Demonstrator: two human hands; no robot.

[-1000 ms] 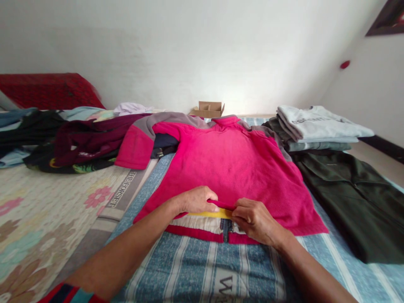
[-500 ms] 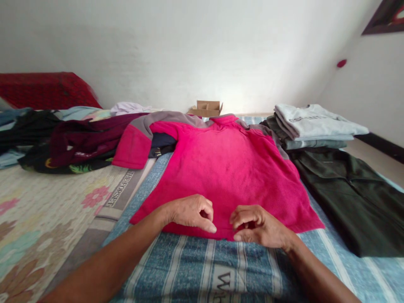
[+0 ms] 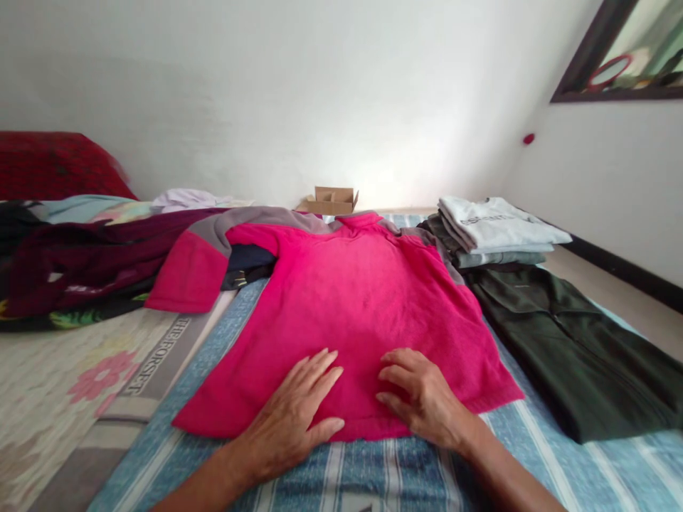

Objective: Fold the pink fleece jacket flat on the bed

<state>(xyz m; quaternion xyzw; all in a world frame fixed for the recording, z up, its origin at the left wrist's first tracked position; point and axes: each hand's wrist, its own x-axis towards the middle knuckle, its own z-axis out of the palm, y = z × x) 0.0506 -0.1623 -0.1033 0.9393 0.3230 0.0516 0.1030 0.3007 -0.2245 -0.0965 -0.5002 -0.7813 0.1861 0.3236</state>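
Head view: over the pink garment [image 3: 346, 299], my left hand [image 3: 293, 409] has fingers apart, my right hand [image 3: 424, 398] fingers bent, thumb apart.

From my station I can make out a small open cardboard box [image 3: 336, 204] at the far side, just before the white wall [image 3: 256, 107]. Far left, I see a red patterned object [image 3: 53, 167], with a pale lilac cloth [image 3: 184, 200], a maroon garment [image 3: 112, 256] and a black leaf-printed garment [image 3: 80, 318] heaped nearer. Near left I have a floral cover [image 3: 37, 363] with a lettered grey border. To my right, a folded stack [image 3: 494, 242] topped by a pale lettered shirt [image 3: 501, 219] sits beyond a folded dark green garment [image 3: 570, 363], on a blue striped sheet [image 3: 629, 476]. Far right, I notice a dark-framed opening [image 3: 581, 53] showing a red-rimmed oval [image 3: 611, 71].
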